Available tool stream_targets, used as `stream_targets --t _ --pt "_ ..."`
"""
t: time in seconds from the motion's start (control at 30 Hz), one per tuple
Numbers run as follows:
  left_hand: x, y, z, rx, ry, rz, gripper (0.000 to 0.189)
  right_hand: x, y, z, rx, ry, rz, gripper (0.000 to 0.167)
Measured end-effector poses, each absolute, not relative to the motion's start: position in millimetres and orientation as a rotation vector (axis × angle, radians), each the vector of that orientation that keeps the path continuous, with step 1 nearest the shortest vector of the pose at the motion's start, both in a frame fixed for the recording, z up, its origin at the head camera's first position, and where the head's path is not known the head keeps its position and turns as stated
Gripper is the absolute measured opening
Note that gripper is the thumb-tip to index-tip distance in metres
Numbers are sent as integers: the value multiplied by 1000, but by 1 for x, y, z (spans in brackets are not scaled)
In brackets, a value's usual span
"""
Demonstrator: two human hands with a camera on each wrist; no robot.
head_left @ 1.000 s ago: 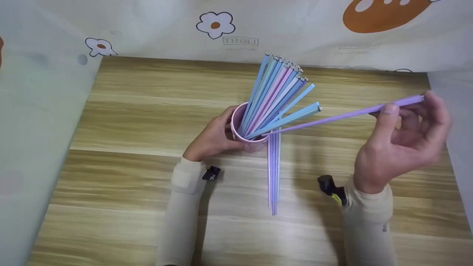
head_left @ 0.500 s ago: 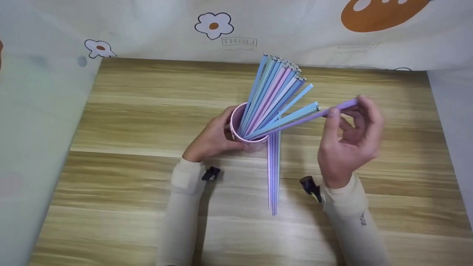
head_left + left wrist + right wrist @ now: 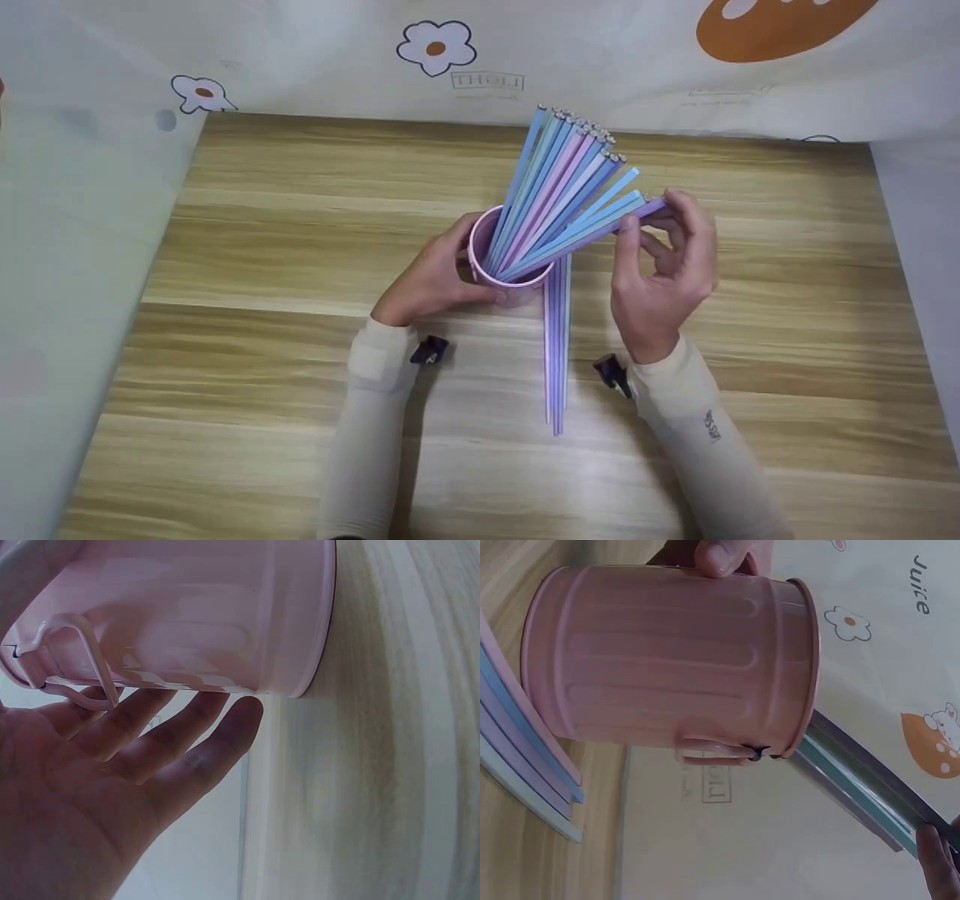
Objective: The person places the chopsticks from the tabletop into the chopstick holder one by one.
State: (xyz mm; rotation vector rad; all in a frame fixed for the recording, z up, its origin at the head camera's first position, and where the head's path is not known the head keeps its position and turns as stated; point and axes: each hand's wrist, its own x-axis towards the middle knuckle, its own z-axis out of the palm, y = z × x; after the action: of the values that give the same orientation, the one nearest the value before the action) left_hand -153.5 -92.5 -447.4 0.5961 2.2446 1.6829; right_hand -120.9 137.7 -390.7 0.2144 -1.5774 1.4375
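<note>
My left hand (image 3: pixel 435 277) holds a pink metal cup (image 3: pixel 517 296) shaped like a little bin, thumb in front and fingers along its far side. In the left wrist view its small side handle (image 3: pixel 90 645) lies over the palm. Many pastel chopsticks (image 3: pixel 559 187) with silvery ends stand in the cup, leaning up and to the right. Between thumb and fingers my right hand (image 3: pixel 664 277) pinches the upper end of a purple chopstick (image 3: pixel 606 233). Its lower end reaches into the cup, and its side lies along the light blue ones. The cup hides the chopsticks' lower tips.
Several pink, blue and purple chopsticks (image 3: pixel 556 360) lie side by side on the wooden table (image 3: pixel 262 225), just right of the cup, partly covered by it. A pale patterned sheet (image 3: pixel 315 60) rises behind the table's far edge.
My right hand has moved left with the purple chopstick, from well out on the right to against the other chopsticks, which it has nudged slightly upward. The left hand and cup stay put.
</note>
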Motion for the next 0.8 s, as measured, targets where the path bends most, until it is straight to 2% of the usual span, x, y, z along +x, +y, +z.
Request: stream_targets --t 0.5,0.67,0.8 --pt "-150 -90 -436 546 2234 1673 98 -130 134 -407 251 -1699 1375 41" --pt "-144 -89 -419 545 2225 1670 95 -128 135 -405 297 -1665 1439 35" --pt "-147 -90 -429 578 2214 1699 95 -128 136 -402 336 -1593 1523 29"
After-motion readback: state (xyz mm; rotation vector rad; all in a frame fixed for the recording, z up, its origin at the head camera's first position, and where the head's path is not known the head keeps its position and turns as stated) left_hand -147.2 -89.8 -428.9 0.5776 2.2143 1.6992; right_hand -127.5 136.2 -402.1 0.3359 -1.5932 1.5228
